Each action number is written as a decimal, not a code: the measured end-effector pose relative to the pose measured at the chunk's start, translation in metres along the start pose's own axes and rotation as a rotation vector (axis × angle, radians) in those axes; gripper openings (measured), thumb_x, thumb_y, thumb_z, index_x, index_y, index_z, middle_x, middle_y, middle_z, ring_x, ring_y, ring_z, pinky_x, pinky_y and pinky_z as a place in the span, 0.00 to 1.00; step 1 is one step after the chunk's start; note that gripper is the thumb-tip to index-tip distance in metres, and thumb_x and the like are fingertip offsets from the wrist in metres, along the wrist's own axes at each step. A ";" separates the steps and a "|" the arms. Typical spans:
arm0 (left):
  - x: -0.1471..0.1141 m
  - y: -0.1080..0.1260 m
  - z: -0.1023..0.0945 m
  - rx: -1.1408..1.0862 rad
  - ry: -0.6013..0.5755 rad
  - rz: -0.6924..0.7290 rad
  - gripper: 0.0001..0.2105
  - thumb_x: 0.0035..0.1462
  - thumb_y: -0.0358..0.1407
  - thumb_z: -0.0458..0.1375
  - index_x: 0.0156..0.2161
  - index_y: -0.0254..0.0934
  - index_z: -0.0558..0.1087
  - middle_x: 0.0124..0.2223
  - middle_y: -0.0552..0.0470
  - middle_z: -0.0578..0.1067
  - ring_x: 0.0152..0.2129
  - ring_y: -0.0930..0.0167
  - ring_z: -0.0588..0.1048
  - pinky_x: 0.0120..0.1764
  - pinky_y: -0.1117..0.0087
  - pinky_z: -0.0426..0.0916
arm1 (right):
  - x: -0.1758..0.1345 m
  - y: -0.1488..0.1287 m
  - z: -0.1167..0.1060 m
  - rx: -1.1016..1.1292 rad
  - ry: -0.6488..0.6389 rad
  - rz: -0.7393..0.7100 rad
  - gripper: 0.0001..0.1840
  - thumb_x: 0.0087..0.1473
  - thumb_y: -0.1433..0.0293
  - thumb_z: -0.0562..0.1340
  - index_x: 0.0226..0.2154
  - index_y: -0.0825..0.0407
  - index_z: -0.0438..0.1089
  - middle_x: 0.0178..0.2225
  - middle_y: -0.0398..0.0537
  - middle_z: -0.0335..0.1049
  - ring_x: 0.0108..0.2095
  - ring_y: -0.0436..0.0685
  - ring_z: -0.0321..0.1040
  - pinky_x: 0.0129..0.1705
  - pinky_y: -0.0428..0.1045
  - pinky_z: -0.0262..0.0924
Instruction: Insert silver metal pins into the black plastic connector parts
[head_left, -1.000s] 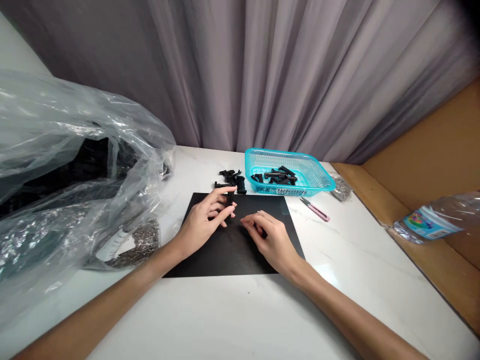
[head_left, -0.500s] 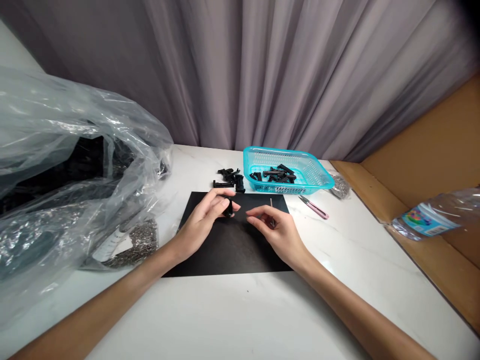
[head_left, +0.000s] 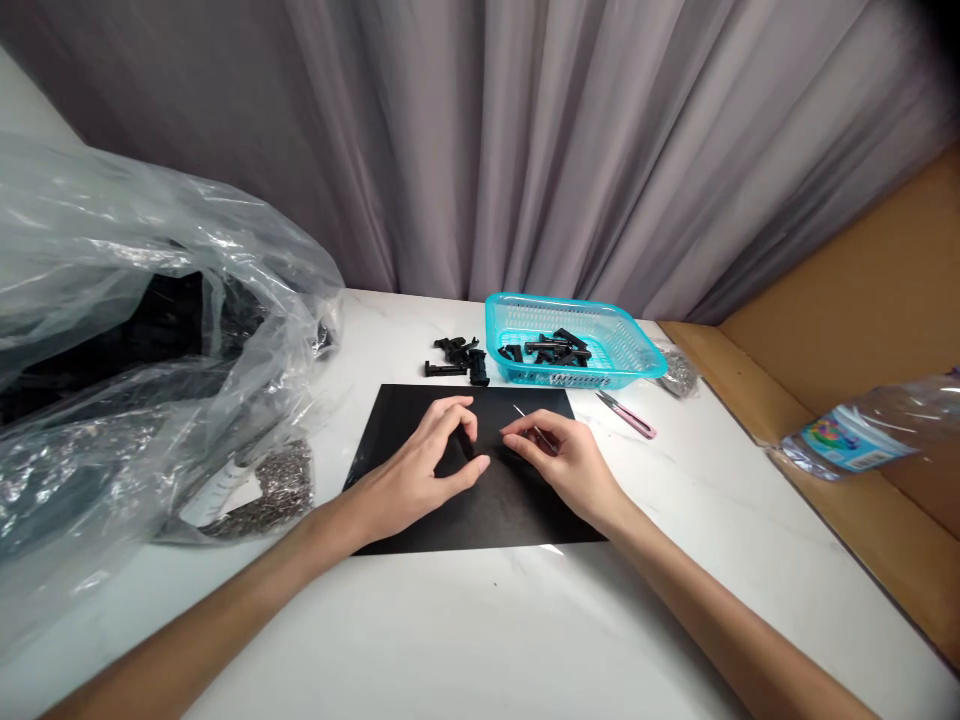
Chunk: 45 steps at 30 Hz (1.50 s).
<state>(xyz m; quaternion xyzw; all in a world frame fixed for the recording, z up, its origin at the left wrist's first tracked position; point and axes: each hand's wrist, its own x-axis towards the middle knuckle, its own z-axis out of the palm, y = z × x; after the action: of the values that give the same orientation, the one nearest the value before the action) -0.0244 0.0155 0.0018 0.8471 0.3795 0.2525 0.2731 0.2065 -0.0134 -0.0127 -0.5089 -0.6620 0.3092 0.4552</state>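
Observation:
My left hand [head_left: 420, 465] is over the black mat [head_left: 465, 520], its thumb and fingers curled around a small black plastic part [head_left: 468, 446]. Against the dark mat, that part's outline is hard to make out. Facing it across a small gap, my right hand [head_left: 561, 452] is closed, thumb and index finger pinched together. A thin metal rod [head_left: 520, 411] sticks out from between its fingers. Whatever is at the pinching fingertips is too small to name. Beyond the mat lie several loose black plastic parts [head_left: 457, 352] on the white table.
A blue basket [head_left: 630, 372] holds more black parts. Pink-handled thread snips [head_left: 628, 414] lie right of the mat. A bag of small metal pieces [head_left: 274, 490] and a large clear plastic bag [head_left: 285, 220] stand left. At right are a plastic bottle [head_left: 855, 440] and cardboard [head_left: 847, 270].
My left hand has turned, and its thumb has moved down and right, apart from the index finger. The rod in my right hand has tilted from upright to leaning left.

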 end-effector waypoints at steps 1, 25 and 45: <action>-0.001 0.001 0.000 0.024 -0.016 0.001 0.11 0.67 0.46 0.57 0.45 0.44 0.64 0.65 0.45 0.64 0.67 0.59 0.62 0.64 0.52 0.64 | -0.001 -0.001 0.001 -0.011 0.000 -0.016 0.08 0.60 0.65 0.66 0.36 0.51 0.79 0.31 0.45 0.76 0.27 0.51 0.63 0.30 0.48 0.58; 0.006 -0.013 0.006 0.013 0.159 0.289 0.35 0.60 0.39 0.66 0.67 0.48 0.55 0.65 0.42 0.60 0.66 0.57 0.63 0.67 0.49 0.66 | -0.012 -0.019 -0.003 -0.159 -0.098 -0.311 0.10 0.66 0.71 0.62 0.46 0.47 0.79 0.38 0.48 0.78 0.37 0.56 0.70 0.39 0.51 0.69; 0.006 -0.011 0.002 -0.026 0.193 0.397 0.30 0.54 0.32 0.68 0.60 0.46 0.64 0.65 0.42 0.64 0.65 0.59 0.65 0.60 0.55 0.75 | -0.018 -0.025 -0.003 -0.260 -0.139 -0.295 0.05 0.67 0.68 0.63 0.39 0.47 0.77 0.40 0.46 0.76 0.40 0.56 0.69 0.40 0.50 0.64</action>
<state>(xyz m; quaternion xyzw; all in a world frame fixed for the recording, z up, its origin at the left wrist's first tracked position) -0.0248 0.0263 -0.0057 0.8736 0.2264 0.3859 0.1914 0.2011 -0.0376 0.0051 -0.4384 -0.7934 0.1854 0.3794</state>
